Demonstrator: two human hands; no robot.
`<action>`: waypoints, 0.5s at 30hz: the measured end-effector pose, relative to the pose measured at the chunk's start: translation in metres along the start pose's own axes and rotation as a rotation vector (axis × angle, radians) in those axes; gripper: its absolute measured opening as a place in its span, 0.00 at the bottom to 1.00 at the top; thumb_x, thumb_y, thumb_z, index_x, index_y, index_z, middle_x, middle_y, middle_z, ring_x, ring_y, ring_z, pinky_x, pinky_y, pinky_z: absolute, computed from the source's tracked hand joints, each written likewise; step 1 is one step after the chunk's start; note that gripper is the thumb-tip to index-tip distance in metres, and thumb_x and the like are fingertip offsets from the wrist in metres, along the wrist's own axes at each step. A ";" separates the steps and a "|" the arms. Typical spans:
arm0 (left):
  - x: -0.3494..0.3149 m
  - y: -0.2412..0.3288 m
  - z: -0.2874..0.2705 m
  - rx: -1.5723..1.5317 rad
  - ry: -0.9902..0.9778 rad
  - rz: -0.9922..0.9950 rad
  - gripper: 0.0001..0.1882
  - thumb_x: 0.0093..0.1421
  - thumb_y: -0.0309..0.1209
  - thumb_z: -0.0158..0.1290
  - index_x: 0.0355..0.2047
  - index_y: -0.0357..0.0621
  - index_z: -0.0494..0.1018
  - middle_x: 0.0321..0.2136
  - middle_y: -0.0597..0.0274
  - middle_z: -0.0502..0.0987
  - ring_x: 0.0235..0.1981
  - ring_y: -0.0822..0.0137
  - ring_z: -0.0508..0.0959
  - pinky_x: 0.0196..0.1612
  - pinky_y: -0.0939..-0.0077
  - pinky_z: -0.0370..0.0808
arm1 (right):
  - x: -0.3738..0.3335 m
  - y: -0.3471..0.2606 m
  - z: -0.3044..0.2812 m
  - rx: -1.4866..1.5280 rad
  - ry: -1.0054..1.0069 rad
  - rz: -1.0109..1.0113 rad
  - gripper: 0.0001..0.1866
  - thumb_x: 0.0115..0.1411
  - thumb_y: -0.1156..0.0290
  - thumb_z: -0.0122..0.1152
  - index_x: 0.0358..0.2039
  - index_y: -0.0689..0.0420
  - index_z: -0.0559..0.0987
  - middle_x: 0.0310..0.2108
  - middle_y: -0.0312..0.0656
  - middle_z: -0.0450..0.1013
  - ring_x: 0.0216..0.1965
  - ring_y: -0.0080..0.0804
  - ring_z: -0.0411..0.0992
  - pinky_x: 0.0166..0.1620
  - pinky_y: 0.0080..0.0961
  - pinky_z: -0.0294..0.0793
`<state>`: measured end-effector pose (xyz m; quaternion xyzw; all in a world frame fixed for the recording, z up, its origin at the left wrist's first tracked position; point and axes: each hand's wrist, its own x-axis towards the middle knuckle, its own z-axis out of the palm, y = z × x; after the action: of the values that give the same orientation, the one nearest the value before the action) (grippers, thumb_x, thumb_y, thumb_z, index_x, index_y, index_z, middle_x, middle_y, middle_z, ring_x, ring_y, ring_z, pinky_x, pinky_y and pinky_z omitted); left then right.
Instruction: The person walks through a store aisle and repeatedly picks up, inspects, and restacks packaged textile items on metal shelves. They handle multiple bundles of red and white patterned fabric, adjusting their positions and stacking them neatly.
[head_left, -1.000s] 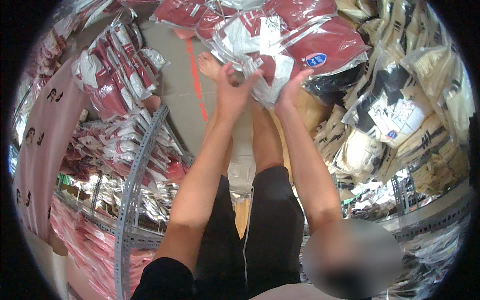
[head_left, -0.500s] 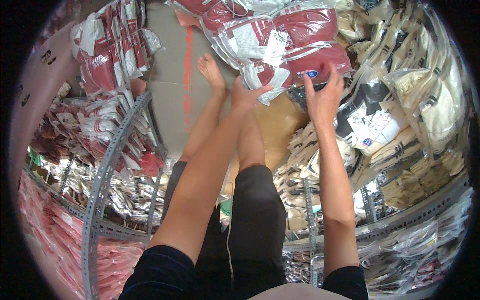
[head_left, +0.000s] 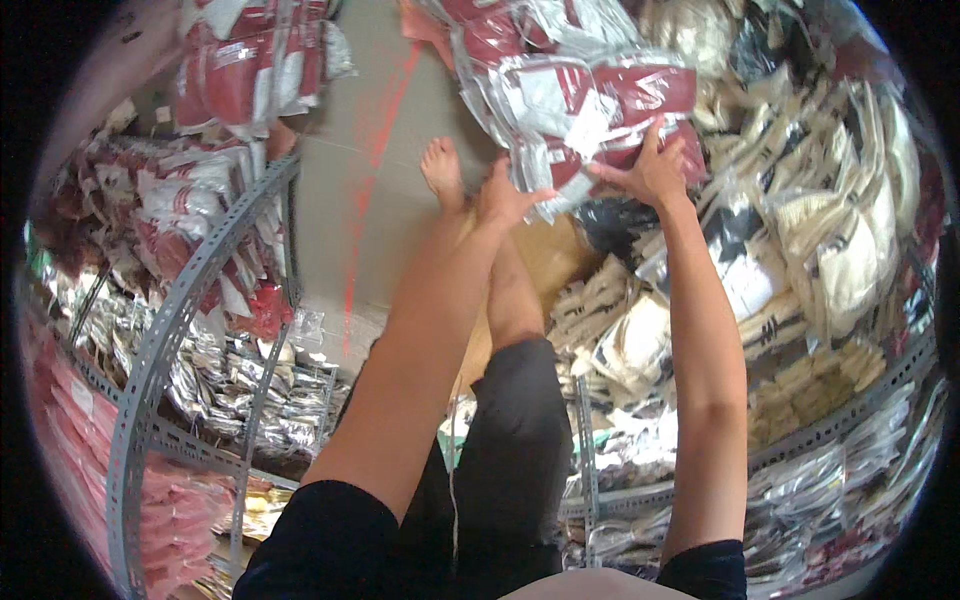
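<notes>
Before me lies a stack of red and white garments in clear plastic bags (head_left: 640,92), with a white paper tag on the top bag. My left hand (head_left: 508,203) grips the stack's near left corner, its thumb stretched across the plastic and its other fingers along the side. My right hand (head_left: 652,178) rests on the near right part of the stack, fingers spread apart and thumb pointing left. Whether its fingertips press into the plastic is hard to see.
More bagged red and white garments (head_left: 235,70) stand at the far left. A grey perforated metal shelf frame (head_left: 185,300) curves along the left. Bagged cream garments (head_left: 830,240) are heaped at the right. Pink bagged garments (head_left: 180,510) fill the lower left. My bare foot (head_left: 441,168) is on the grey surface.
My right hand has come down from just above the stack onto its near right part. My left hand stays at the near left corner. The whole view has shifted a little.
</notes>
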<state>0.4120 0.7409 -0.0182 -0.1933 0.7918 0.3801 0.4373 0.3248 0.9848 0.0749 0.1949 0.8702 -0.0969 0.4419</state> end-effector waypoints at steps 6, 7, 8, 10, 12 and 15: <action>-0.012 0.015 -0.005 0.044 0.124 -0.076 0.56 0.30 0.52 0.73 0.58 0.41 0.61 0.52 0.50 0.72 0.54 0.52 0.72 0.55 0.64 0.69 | 0.021 -0.053 0.015 -0.177 -0.072 0.255 0.84 0.28 0.28 0.70 0.63 0.75 0.29 0.59 0.86 0.36 0.63 0.79 0.40 0.61 0.63 0.49; -0.021 0.025 -0.006 0.058 0.165 -0.050 0.55 0.31 0.50 0.73 0.58 0.41 0.62 0.51 0.51 0.73 0.53 0.53 0.73 0.54 0.64 0.70 | 0.030 -0.038 0.023 -0.206 -0.150 0.238 0.83 0.29 0.28 0.70 0.63 0.74 0.30 0.59 0.86 0.37 0.63 0.79 0.42 0.61 0.63 0.50; -0.032 0.032 -0.011 0.025 0.175 -0.021 0.53 0.34 0.49 0.72 0.57 0.40 0.62 0.49 0.51 0.74 0.52 0.53 0.74 0.54 0.63 0.70 | 0.037 -0.021 0.030 -0.225 -0.226 0.225 0.83 0.29 0.28 0.70 0.64 0.74 0.31 0.59 0.86 0.39 0.63 0.79 0.43 0.60 0.64 0.52; -0.046 0.017 -0.002 -0.206 0.170 0.020 0.47 0.40 0.47 0.70 0.57 0.38 0.61 0.48 0.50 0.75 0.49 0.54 0.75 0.53 0.63 0.70 | 0.042 0.001 0.023 -0.242 -0.350 0.124 0.81 0.30 0.28 0.69 0.65 0.71 0.33 0.59 0.84 0.41 0.62 0.77 0.47 0.59 0.63 0.54; -0.062 -0.001 -0.020 -0.355 0.169 0.039 0.39 0.50 0.45 0.65 0.55 0.35 0.63 0.46 0.50 0.75 0.48 0.57 0.75 0.53 0.66 0.70 | 0.024 -0.031 0.013 -0.186 -0.143 0.123 0.78 0.31 0.27 0.68 0.66 0.67 0.36 0.59 0.81 0.45 0.61 0.76 0.50 0.59 0.60 0.56; -0.108 -0.014 -0.088 -0.258 0.087 -0.036 0.36 0.51 0.41 0.63 0.56 0.36 0.64 0.49 0.44 0.73 0.49 0.54 0.75 0.49 0.65 0.73 | -0.009 -0.006 0.023 -0.080 0.179 0.099 0.71 0.35 0.29 0.68 0.67 0.61 0.46 0.60 0.77 0.49 0.62 0.71 0.52 0.61 0.53 0.57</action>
<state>0.4314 0.6615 0.0954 -0.2784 0.7511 0.4619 0.3807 0.3440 0.9691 0.0683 0.2278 0.8988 -0.0225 0.3739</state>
